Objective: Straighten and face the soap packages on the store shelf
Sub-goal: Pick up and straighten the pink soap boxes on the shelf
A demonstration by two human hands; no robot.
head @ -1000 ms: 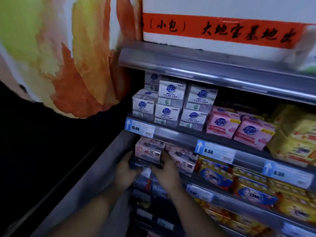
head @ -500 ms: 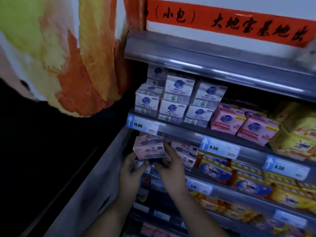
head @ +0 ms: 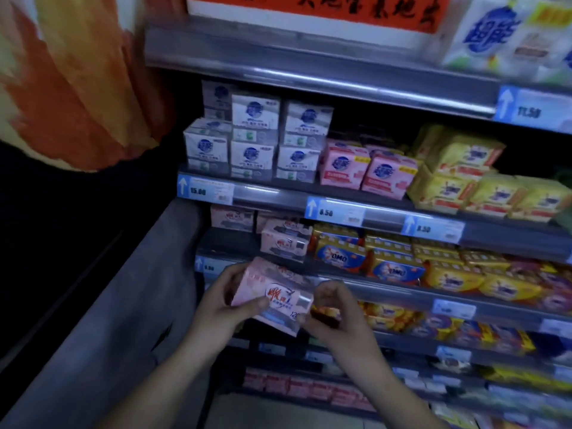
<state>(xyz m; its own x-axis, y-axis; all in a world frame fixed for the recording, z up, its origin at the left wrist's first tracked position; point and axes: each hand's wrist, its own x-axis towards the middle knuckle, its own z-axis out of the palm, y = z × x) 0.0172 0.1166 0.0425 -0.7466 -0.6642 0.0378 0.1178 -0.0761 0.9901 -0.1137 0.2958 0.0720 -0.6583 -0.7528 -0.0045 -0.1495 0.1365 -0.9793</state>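
A pink soap package [head: 274, 294] with a red logo is off the shelf, tilted, in front of the lower shelf edge. My left hand [head: 227, 301] grips its left side with the thumb on its front. My right hand [head: 332, 311] pinches its right lower corner. Behind it, on the second shelf [head: 223, 239], another pink package [head: 284, 241] stands at the front and two more [head: 232, 216] sit further back. A bare gap lies at that shelf's left front.
White soap boxes [head: 252, 140], pink packs [head: 365, 168] and yellow packs [head: 464, 178] fill the shelf above. Blue-and-yellow OMO packs [head: 365, 258] stand right of the pink ones. A grey side panel [head: 130, 305] bounds the shelves on the left. Price tags [head: 334, 212] line the shelf edges.
Both hands pulled one pink package out from the second shelf's left front and down toward me, leaving a gap there. The view has also moved closer and to the right.
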